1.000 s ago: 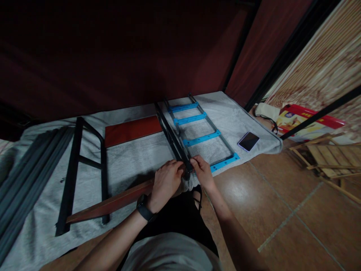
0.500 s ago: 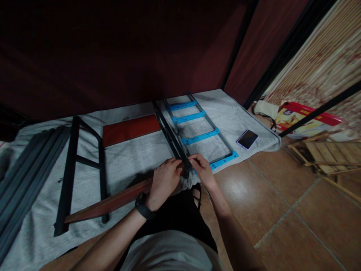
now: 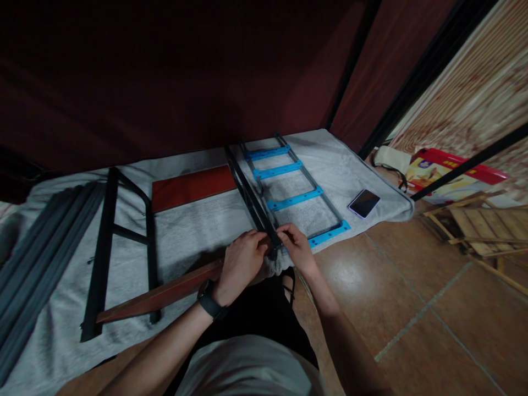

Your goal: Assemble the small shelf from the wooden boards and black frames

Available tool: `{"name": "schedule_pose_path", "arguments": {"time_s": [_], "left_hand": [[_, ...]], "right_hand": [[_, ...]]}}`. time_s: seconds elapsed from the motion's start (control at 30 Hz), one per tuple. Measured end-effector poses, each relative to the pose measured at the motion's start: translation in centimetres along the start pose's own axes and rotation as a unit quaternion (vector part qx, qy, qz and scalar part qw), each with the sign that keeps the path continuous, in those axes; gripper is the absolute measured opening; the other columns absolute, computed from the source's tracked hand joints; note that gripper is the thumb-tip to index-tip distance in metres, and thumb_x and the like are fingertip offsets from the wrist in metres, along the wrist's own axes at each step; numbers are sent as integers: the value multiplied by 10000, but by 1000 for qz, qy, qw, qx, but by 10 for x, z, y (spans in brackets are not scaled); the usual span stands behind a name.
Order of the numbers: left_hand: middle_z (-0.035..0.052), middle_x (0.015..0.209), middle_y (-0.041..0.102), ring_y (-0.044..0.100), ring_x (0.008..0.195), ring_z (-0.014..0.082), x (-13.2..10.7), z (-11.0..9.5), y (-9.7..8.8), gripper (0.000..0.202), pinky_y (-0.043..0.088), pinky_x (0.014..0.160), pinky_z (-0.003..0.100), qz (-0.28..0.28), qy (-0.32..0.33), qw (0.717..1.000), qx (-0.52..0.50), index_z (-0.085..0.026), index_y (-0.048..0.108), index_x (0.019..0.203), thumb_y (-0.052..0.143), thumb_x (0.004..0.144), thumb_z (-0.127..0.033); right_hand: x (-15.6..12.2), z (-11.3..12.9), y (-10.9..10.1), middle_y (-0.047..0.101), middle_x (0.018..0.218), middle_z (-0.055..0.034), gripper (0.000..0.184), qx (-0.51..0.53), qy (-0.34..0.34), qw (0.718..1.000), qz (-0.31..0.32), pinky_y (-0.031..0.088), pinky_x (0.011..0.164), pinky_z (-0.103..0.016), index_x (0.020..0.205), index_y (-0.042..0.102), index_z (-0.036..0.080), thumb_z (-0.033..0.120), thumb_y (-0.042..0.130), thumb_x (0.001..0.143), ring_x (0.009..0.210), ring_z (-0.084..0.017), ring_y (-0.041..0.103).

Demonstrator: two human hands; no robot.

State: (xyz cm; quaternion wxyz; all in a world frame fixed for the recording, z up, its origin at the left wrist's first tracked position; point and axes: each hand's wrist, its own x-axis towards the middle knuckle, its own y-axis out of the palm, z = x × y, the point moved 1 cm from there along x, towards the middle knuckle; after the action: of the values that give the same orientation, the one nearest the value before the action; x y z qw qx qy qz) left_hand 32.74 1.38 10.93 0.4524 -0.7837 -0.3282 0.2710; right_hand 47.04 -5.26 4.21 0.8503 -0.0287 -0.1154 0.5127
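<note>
Both hands meet at the near end of a black metal frame [image 3: 249, 196] that lies lengthwise on the grey cloth. My left hand [image 3: 244, 257], wearing a dark wristwatch [image 3: 210, 300], has its fingers bent against the left side of that end. On the other side, my right hand [image 3: 297, 250] pinches at the frame with thumb and forefinger. Any small part between the fingertips is hidden. A reddish-brown board [image 3: 160, 293] runs from beneath my left wrist to a second black frame [image 3: 100, 258] with a crossbar. Just right of my hands lies a ladder-like rack with blue bars [image 3: 295, 198].
Another red-brown board [image 3: 192, 188] lies behind on the grey cloth [image 3: 198, 231]. Several dark grey tubes [image 3: 49, 242] are at the left. A phone [image 3: 364, 203] rests near the cloth's right edge. Beyond stand a red-and-yellow box [image 3: 449, 173] and a folded wooden piece [image 3: 482, 228] on the tiled floor.
The view has shifted very slightly, so the things appear a little to the right. Both hands stay at the near end of the black metal frame with almost the same grip.
</note>
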Motion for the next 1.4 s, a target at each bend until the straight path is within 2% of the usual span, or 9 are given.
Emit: {"name": "schedule_pose_path", "arguments": {"time_s": [0.13,0.23,0.33,0.57,0.77,0.97,1.17,1.27,1.4], "left_hand": [[27,1149,711,659,1024,198,-1,0,1,289,496,888,284,-6,-1,1000,4,-250,696,1139,556,893,-188],[28,1154,711,660,1023,204,-2,0,1,296,496,883,292,-11,4,1000,9,-245,693,1153,547,901,-197],[27,1145,713,663,1013,200,-2,0,1,295,495,876,287,-10,4,1000,15,-250,692,1155,540,906,-204],[23,1099,722,670,969,199,-2,-4,-2,252,497,834,284,-14,8,1000,22,-247,709,1067,528,900,-191],[26,1104,721,668,992,201,-2,-3,-2,267,499,858,286,-22,12,1000,7,-246,708,1087,534,894,-183],[36,1111,717,662,987,205,-2,-3,-2,276,502,853,296,-18,11,1000,11,-233,703,1118,547,893,-194],[31,1125,718,666,965,203,-2,-2,-1,286,499,832,296,-21,7,1000,6,-231,704,1127,539,897,-199],[30,1119,719,665,970,207,-2,-3,-1,282,500,821,300,-23,7,1000,7,-230,705,1120,537,897,-199],[25,1105,721,665,973,209,-1,-3,0,274,498,822,302,-22,8,1000,8,-231,704,1114,546,892,-200]], "right_hand": [[2,-2,2,515,624,19,395,-91,18,996,-15,394,615,-279,709,550,228,518,452,960,616,-148,502],[0,-2,1,556,662,12,400,-52,32,998,-28,417,638,-285,861,613,232,535,381,982,643,-158,539],[-1,-1,-1,618,804,2,318,6,15,1000,-9,454,693,-275,998,615,240,516,463,951,758,-162,585],[5,0,-1,505,616,24,371,-112,14,993,17,389,618,-279,711,520,242,520,466,951,612,-153,503],[0,-1,-2,589,820,3,254,45,11,999,17,450,706,-277,968,579,242,483,511,926,774,-163,569],[3,1,-2,495,649,31,343,-58,16,998,37,377,626,-277,731,532,230,477,460,958,642,-144,499],[3,0,-3,605,846,3,258,25,6,999,40,439,734,-283,957,611,243,466,481,943,811,-166,571],[4,-1,-2,575,818,4,205,-42,-34,997,54,420,731,-279,895,574,235,400,467,955,797,-161,549],[7,0,-3,488,702,23,310,-106,-33,991,77,371,656,-274,767,489,231,426,403,991,700,-149,492]]}}
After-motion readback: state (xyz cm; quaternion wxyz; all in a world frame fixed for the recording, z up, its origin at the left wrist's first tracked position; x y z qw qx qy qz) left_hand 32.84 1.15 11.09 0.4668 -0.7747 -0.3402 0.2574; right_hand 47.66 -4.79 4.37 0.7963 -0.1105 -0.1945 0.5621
